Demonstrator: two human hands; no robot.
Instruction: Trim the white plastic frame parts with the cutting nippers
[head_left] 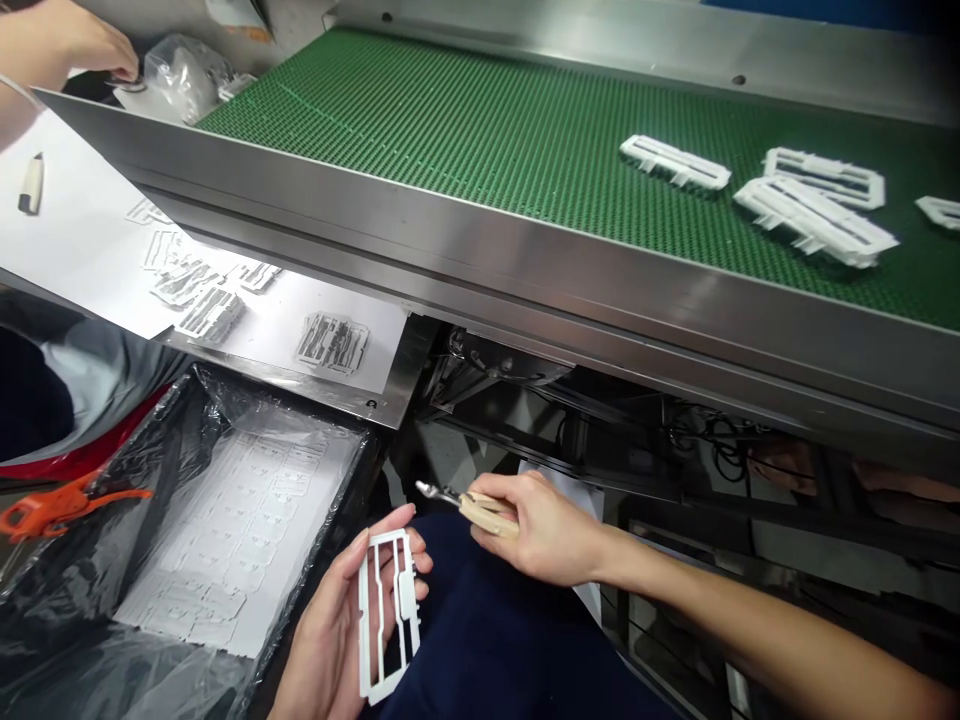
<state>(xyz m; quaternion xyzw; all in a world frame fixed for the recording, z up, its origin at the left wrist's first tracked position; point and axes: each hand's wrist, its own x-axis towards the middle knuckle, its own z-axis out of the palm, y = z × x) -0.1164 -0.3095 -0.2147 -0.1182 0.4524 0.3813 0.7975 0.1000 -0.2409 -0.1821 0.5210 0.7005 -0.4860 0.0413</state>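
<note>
My left hand [330, 620] holds a white plastic frame part [388, 612] upright over my lap, fingers curled round its left edge. My right hand [544, 530] is closed on a small cutting tool with a cream handle [484, 512]; its metal tip [431, 491] points left, just above the frame part and not touching it. Both hands sit low in the view, below the conveyor's steel side rail [480, 260].
Several white frame parts [814, 220] lie on the green conveyor belt [450, 120] at the right. More parts [330, 342] rest on a white sheet at the left. A bag-lined bin [240, 530] holds stacked parts. Orange cutters [60, 505] lie far left. Another person's hand [67, 45] is at top left.
</note>
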